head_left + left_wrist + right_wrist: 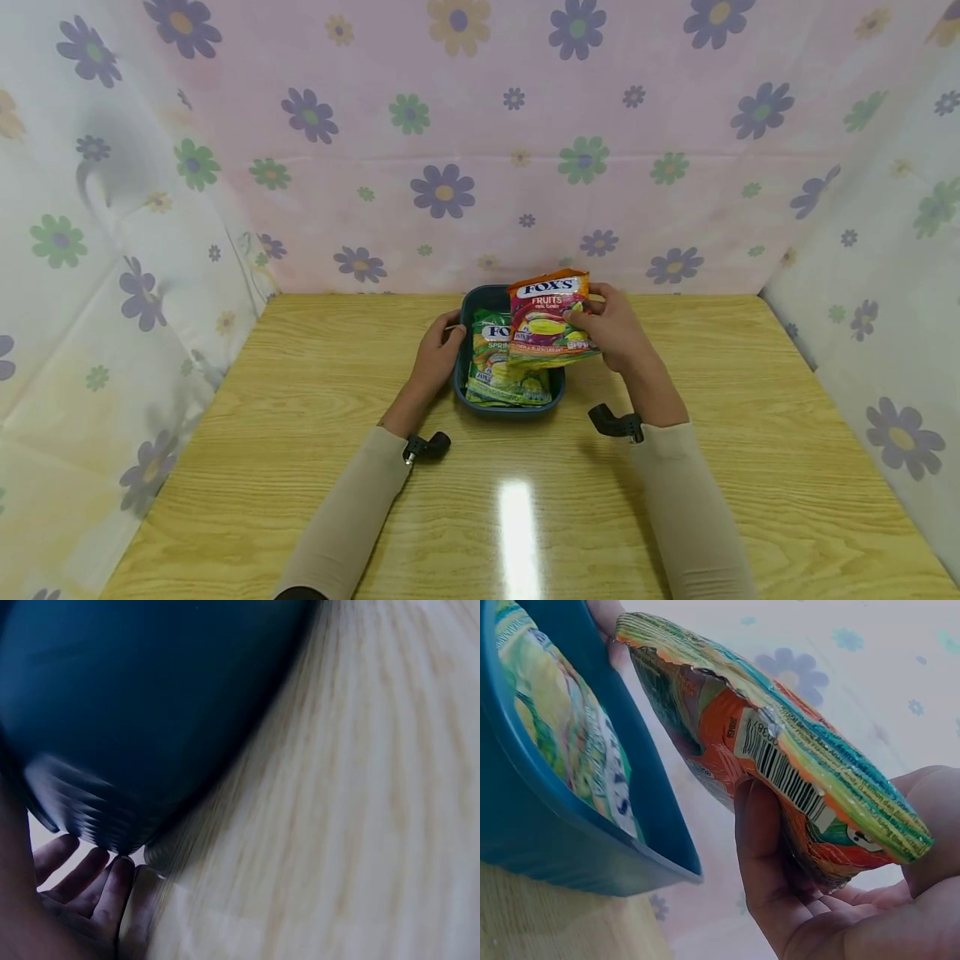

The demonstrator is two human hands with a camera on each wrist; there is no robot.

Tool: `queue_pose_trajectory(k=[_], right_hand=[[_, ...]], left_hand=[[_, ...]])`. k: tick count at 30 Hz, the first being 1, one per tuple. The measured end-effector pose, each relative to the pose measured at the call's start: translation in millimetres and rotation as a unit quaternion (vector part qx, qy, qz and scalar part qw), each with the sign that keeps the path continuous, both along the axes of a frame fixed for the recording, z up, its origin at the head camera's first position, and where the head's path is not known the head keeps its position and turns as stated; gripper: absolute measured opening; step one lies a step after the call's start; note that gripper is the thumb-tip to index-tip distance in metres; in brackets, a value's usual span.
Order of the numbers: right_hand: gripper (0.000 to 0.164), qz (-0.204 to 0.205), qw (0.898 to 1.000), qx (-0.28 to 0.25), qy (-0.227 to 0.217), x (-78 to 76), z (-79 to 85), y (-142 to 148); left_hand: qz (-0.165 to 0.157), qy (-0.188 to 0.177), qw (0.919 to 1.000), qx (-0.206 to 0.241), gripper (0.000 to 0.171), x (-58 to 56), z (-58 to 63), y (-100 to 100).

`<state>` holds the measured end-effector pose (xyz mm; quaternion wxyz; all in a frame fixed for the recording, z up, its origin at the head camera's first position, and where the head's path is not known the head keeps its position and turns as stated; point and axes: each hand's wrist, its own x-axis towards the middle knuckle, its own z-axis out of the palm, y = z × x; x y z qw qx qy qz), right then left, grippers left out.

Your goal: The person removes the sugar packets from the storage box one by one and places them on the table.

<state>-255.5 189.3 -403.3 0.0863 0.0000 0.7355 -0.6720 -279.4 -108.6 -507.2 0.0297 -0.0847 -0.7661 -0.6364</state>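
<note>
In the head view, a dark blue plastic basket (510, 412) stands on the wooden table. Inside it lies a green candy bag (487, 354) printed with fruit, partly covered by the bag above. My right hand (617, 325) holds up a red and orange Fox's fruit candy bag (551, 321) by its right side, tilted over the basket's right part. The right wrist view shows the held bag's barcode (784, 772) and a finger curled under it. My left hand (437, 354) holds the basket's left side, thumb at the rim, fingertips (120, 874) against the outer wall.
The wooden table (315, 392) runs back to a flowered cloth (450, 167) behind the basket. More flowered cloth hangs at the left and right sides. A black wrist camera mount (427, 447) sits on the left wrist, and another (615, 423) on the right.
</note>
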Motion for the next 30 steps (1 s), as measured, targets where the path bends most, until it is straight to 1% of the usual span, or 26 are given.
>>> queue_pose_trajectory(k=[6, 13, 20, 29, 30], right_hand=[[0.069, -0.012, 1.0, 0.003, 0.01, -2.1, -0.8, 14], [0.068, -0.027, 1.0, -0.002, 0.015, -3.5, -0.3, 26], [0.068, -0.039, 0.999, -0.011, 0.013, -5.4, -2.5, 41], [0.07, -0.051, 0.999, -0.016, -0.002, -7.7, -10.0, 64], [0.069, -0.053, 0.998, -0.015, -0.004, -7.9, -11.2, 66]], left_hand=[[-0.003, 0.0, 1.0, 0.007, 0.046, -0.5, -1.7, 1], [0.002, 0.005, 1.0, -0.001, 0.043, -2.0, -4.0, 1], [0.002, 0.005, 1.0, 0.002, 0.043, 0.3, -2.0, 2], [0.001, -0.006, 0.9999, 0.013, 0.047, 0.1, 0.1, 2], [-0.001, -0.008, 0.9999, 0.012, 0.047, 0.5, 2.1, 2]])
